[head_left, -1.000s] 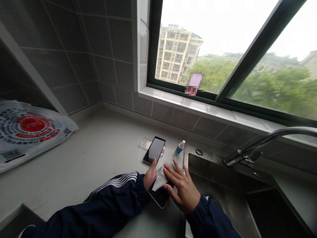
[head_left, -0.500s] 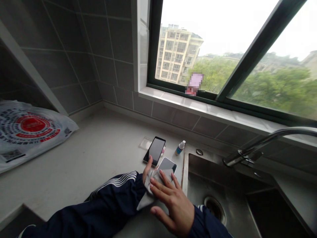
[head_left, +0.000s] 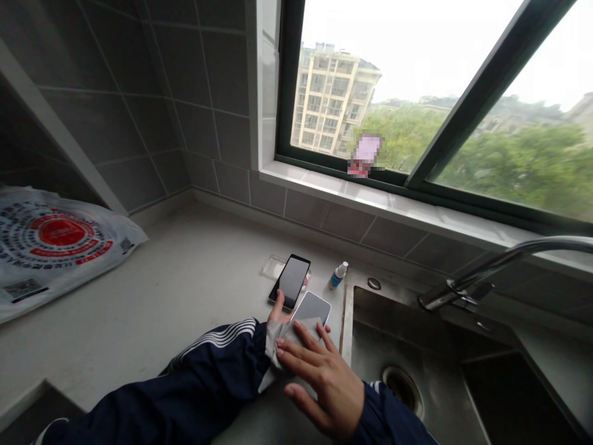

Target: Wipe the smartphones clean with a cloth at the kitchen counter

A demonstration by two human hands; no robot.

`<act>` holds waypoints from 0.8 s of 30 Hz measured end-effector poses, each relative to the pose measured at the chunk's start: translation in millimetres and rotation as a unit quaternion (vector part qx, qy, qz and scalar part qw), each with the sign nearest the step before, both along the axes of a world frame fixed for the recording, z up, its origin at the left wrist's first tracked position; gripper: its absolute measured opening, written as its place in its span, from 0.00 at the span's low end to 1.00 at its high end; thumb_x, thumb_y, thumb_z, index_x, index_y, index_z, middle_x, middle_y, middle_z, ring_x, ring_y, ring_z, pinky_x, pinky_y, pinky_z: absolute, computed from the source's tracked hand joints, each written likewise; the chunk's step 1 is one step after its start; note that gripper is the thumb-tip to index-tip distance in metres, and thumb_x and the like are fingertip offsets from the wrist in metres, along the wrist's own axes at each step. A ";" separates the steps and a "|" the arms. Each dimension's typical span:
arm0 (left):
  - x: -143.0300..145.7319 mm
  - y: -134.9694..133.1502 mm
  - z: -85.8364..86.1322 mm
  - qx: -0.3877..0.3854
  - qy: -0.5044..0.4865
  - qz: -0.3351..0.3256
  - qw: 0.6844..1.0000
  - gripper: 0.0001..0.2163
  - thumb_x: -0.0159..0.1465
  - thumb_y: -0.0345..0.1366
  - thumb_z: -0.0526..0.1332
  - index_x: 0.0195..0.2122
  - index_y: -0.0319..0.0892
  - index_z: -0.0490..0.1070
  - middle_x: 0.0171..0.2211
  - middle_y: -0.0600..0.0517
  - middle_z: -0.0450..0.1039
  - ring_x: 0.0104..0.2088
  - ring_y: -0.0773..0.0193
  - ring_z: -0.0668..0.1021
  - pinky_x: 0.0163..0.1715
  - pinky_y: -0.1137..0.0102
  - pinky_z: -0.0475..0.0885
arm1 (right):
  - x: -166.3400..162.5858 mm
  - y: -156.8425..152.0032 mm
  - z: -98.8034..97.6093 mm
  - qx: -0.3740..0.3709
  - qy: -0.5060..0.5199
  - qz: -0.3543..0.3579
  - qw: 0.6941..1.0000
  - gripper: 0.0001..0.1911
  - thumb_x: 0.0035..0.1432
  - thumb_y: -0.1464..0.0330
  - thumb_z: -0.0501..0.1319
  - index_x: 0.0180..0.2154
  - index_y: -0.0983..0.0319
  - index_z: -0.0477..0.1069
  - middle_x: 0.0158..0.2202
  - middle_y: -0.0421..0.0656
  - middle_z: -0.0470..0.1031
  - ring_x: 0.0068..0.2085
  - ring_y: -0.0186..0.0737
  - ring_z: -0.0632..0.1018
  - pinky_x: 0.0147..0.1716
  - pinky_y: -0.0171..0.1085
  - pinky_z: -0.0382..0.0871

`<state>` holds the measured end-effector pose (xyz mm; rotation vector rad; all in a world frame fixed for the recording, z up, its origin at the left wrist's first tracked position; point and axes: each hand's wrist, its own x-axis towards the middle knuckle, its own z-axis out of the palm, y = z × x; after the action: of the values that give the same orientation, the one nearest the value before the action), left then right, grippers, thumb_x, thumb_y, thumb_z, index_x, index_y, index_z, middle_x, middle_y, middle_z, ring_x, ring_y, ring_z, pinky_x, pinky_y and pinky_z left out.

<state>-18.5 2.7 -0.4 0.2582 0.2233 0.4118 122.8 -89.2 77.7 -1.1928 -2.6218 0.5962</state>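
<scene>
My left hand (head_left: 277, 309) supports a white-edged smartphone (head_left: 314, 308) from beneath, thumb at its left side and most fingers hidden. A light grey cloth (head_left: 274, 346) covers the phone's lower part. On that cloth my right hand (head_left: 324, 377) lies palm down, fingers stretched out and slightly spread, the thumb apart. Just beyond the held phone, a second, dark-framed smartphone (head_left: 291, 281) rests face up on the counter, partly over a clear phone case (head_left: 271, 267). To its right is a small spray bottle (head_left: 338, 275) with a white top and blue label.
The pale counter (head_left: 176, 266) meets a steel sink (head_left: 370, 334) on the right, under a chrome faucet (head_left: 500, 259). A printed plastic bag (head_left: 65, 247) lies at far left. A window sill (head_left: 333, 185) runs behind, with a blurred-out pink item (head_left: 365, 151) above it.
My right hand and the cloth have slid slightly down the phone, baring a little more of its screen. My left hand keeps nearly the same place; the things on the counter stay put.
</scene>
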 end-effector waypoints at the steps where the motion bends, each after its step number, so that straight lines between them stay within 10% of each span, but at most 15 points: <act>1: 0.3 0.1 0.6 0.001 -0.013 -0.001 1.000 0.52 0.53 0.71 0.39 0.54 0.21 0.64 0.42 0.31 0.76 0.45 0.48 0.78 0.54 0.58 0.63 | 0.9 0.9 -0.2 0.005 -0.001 -0.001 1.000 0.25 0.65 0.60 0.54 0.62 0.53 0.59 0.64 0.37 0.61 0.68 0.50 0.48 0.64 0.60 0.34; 10: 7.7 -5.2 11.6 -0.019 -0.043 -0.014 0.999 0.51 0.54 0.70 0.37 0.55 0.22 0.63 0.42 0.33 0.76 0.45 0.50 0.77 0.53 0.61 0.63 | 15.6 12.1 -3.2 0.049 -0.014 -0.014 0.999 0.24 0.66 0.61 0.53 0.62 0.52 0.60 0.63 0.37 0.61 0.68 0.51 0.46 0.63 0.61 0.42; 15: 16.4 -9.7 14.1 0.016 -0.049 0.089 0.995 0.39 0.64 0.60 0.38 0.59 0.29 0.60 0.46 0.36 0.75 0.50 0.50 0.75 0.57 0.59 0.59 | 38.7 28.8 -18.5 0.066 -0.026 -0.069 0.995 0.24 0.67 0.61 0.51 0.63 0.53 0.58 0.64 0.39 0.59 0.68 0.53 0.48 0.61 0.62 0.50; 20: 15.6 -9.9 14.6 0.025 -0.049 -0.017 0.998 0.40 0.61 0.63 0.39 0.61 0.36 0.59 0.47 0.38 0.75 0.50 0.47 0.76 0.56 0.53 0.60 | 50.3 37.0 -31.0 0.079 -0.032 -0.123 0.989 0.25 0.67 0.62 0.52 0.64 0.56 0.57 0.65 0.42 0.57 0.67 0.57 0.49 0.60 0.65 0.51; 24: 16.3 -9.7 14.5 0.008 -0.026 0.078 0.997 0.41 0.62 0.62 0.39 0.55 0.29 0.66 0.42 0.35 0.77 0.48 0.49 0.77 0.57 0.57 0.61 | 29.5 21.5 -17.6 0.061 -0.013 -0.057 0.996 0.26 0.67 0.61 0.52 0.64 0.56 0.55 0.65 0.42 0.57 0.68 0.54 0.48 0.62 0.62 0.48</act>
<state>-2.2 -6.9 14.1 0.2454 0.1893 0.5753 152.3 -67.6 60.1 -1.3098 -2.5487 0.3963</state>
